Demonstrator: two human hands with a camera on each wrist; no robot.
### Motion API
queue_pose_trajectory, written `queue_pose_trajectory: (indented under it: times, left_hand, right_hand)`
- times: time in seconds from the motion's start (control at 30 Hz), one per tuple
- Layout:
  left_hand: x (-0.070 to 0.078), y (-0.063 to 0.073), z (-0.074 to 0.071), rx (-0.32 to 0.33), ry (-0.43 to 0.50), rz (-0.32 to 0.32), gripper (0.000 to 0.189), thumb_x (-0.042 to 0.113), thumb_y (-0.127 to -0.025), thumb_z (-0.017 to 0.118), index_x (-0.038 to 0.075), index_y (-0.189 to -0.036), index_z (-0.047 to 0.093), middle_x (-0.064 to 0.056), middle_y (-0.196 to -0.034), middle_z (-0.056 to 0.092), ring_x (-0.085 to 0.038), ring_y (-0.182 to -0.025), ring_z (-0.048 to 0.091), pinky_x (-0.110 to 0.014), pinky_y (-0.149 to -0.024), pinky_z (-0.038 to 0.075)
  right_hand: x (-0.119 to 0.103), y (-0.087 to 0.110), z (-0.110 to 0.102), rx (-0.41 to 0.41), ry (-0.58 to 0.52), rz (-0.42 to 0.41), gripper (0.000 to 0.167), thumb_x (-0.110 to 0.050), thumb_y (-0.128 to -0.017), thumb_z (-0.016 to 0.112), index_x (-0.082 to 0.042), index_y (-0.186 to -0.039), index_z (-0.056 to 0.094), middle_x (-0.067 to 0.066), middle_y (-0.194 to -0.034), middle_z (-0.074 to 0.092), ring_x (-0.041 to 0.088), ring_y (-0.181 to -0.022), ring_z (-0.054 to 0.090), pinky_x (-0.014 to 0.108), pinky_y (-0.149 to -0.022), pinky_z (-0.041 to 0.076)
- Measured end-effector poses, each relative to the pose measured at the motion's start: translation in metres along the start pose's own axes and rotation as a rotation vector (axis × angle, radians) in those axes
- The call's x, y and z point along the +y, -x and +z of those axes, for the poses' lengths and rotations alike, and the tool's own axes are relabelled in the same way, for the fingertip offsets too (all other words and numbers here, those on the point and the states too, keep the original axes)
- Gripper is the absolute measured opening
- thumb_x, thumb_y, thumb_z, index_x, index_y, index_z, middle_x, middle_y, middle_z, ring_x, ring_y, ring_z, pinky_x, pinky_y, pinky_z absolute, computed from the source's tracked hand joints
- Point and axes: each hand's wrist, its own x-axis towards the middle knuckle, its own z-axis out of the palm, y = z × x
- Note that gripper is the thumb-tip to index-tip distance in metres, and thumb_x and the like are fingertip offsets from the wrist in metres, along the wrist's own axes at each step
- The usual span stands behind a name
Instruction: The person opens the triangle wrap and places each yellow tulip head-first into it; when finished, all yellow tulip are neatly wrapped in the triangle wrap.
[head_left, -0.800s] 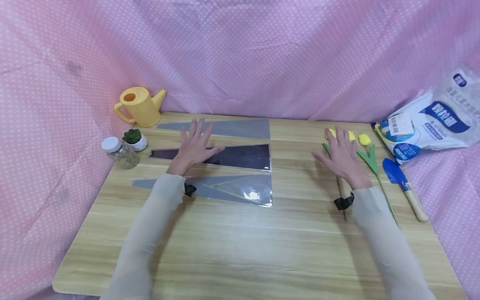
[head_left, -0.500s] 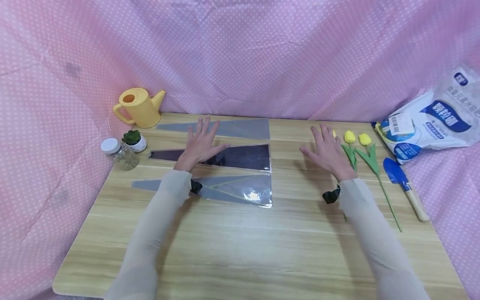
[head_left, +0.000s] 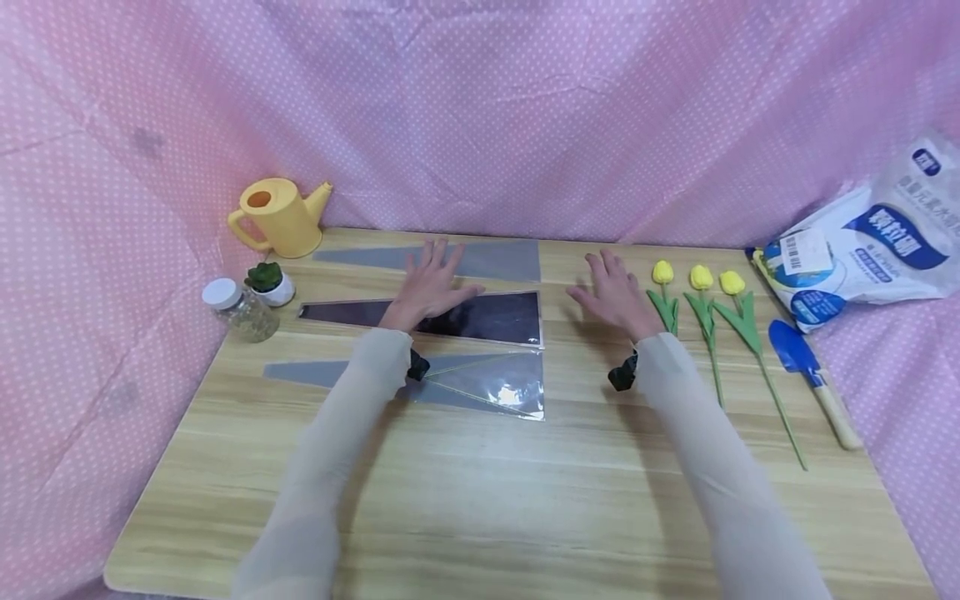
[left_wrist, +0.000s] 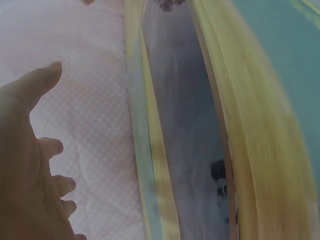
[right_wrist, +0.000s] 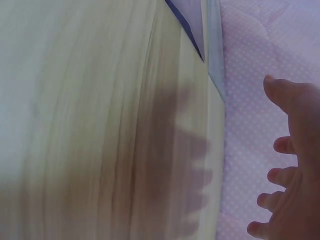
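Observation:
My left hand (head_left: pixel 429 287) hovers over the dark middle wrapping sleeve, a long tapered plastic sheet (head_left: pixel 495 317), with its fingers spread and nothing in them. Behind it lies a grey tapered sleeve (head_left: pixel 502 258); in front is another grey one with gold lines (head_left: pixel 480 387). My right hand (head_left: pixel 617 296) is held above the wooden table, between the sleeves and the tulips, fingers spread and holding nothing. Its shadow falls on the wood in the right wrist view. Three yellow artificial tulips (head_left: pixel 701 279) with green stems lie just right of that hand.
At the left stand a yellow watering can (head_left: pixel 281 218), a small potted succulent (head_left: pixel 272 282) and a glass jar with a white lid (head_left: pixel 243 310). A blue trowel (head_left: pixel 813 379) and a white printed bag (head_left: pixel 862 246) are at the right. A pink dotted curtain (head_left: pixel 480 117) surrounds the table (head_left: pixel 510 500).
Both hands have moved toward each other: the left one rightward along the sleeves, the right one leftward off the tulips, which are now uncovered. The objects on the table stay put.

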Motion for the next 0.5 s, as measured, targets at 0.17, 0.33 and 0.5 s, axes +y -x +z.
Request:
queue_pose_trajectory:
  times: [0.17,0.33,0.5]
  left_hand:
    - [0.008,-0.009,0.008,-0.018,-0.015,0.009,0.09,0.069,-0.096,0.04,0.021,-0.163,0.004,-0.015,-0.17,-0.006,-0.038,-0.157,-0.011,-0.068,-0.123,-0.001]
    - [0.012,-0.018,0.017,-0.033,-0.02,0.02,0.089,0.067,-0.096,0.041,0.02,-0.163,0.006,-0.017,-0.17,-0.003,-0.042,-0.157,-0.007,-0.068,-0.123,-0.001]
    - [0.016,-0.025,0.023,-0.066,-0.041,0.031,0.09,0.07,-0.095,0.038,0.02,-0.163,0.006,-0.017,-0.17,-0.003,-0.042,-0.157,-0.006,-0.068,-0.123,0.0]
  right_hand:
    - [-0.006,-0.01,0.007,-0.03,-0.023,0.009,0.082,-0.051,-0.101,0.048,-0.004,-0.159,0.014,0.027,-0.166,0.003,0.05,-0.153,0.004,0.073,-0.12,0.009]
    - [-0.011,-0.017,0.012,-0.059,-0.025,0.024,0.083,-0.051,-0.101,0.048,-0.004,-0.159,0.014,0.027,-0.166,0.003,0.051,-0.153,0.003,0.073,-0.12,0.008]
    - [-0.015,-0.025,0.015,-0.099,-0.014,0.039,0.083,-0.052,-0.101,0.046,-0.004,-0.159,0.013,0.027,-0.166,0.002,0.051,-0.153,0.003,0.073,-0.12,0.008]
